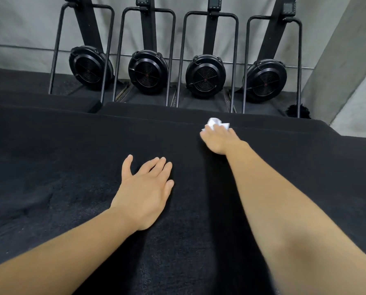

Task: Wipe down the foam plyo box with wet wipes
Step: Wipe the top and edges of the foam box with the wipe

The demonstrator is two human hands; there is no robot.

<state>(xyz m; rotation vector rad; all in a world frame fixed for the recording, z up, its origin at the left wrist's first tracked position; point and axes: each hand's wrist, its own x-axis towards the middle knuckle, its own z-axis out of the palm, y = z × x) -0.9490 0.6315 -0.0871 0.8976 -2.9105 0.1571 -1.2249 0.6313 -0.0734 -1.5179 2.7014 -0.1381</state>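
Box: the black foam box (pixel 71 177) fills the lower view. Its top is toward the camera, and its far edge runs across just below the fan machines (pixel 205 76).
Wipe: a white, crumpled wipe (pixel 215 122) lies at the far edge of the box, right of the middle.
Right hand: the right hand (pixel 217 141) reaches out with its grip closed over the wipe. It bunches the wipe under curled fingers and presses it onto the top.
Left hand: the left hand (pixel 143 192) lies flat on the top near the middle, with fingers straight and nothing in its grip. It looks like a brace.
Step in hand: this is probably a wiping stroke along the far edge.
Doing it well: spread the wipe flatter so that more of it meets the foam. Press evenly and run overlapping passes from the far edge back to the near one. Lean on the left hand for reach, then move it so that its own patch gets wiped.
Progress: black on black shows no clear wet trail, so I cannot tell how much is done.
Hidden: the right fingertips and thumb are covered by the back of the hand and by the wipe. The sides of the box, its near edge and its left end are out of view. A seam past the far edge may be a second box.
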